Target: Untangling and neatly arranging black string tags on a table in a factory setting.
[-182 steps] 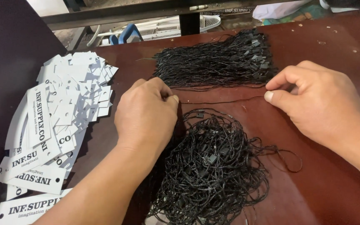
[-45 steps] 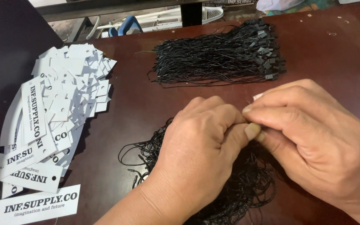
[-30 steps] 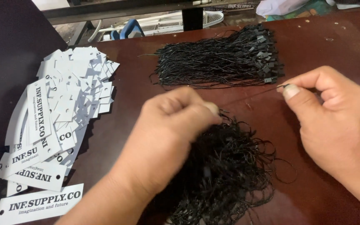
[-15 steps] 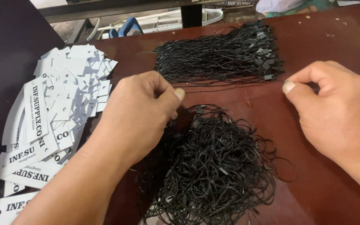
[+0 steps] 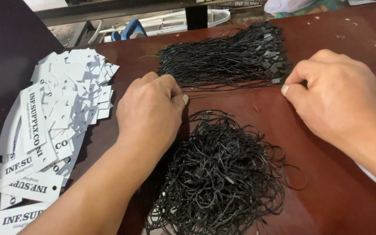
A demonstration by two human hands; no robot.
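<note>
I am pinching one cord (image 5: 236,89) taut between my left hand (image 5: 151,113) and right hand (image 5: 336,93), beside the straightened bundle (image 5: 223,58).

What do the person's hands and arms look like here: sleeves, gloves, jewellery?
Both the left hand and the right hand are bare: no gloves, rings or watch show. The forearms are uncovered as far as the picture reaches, with no sleeve in view. Fingernails are short and unpainted.

Straightened black cords (image 5: 223,58) above tangled heap (image 5: 223,174)
</note>
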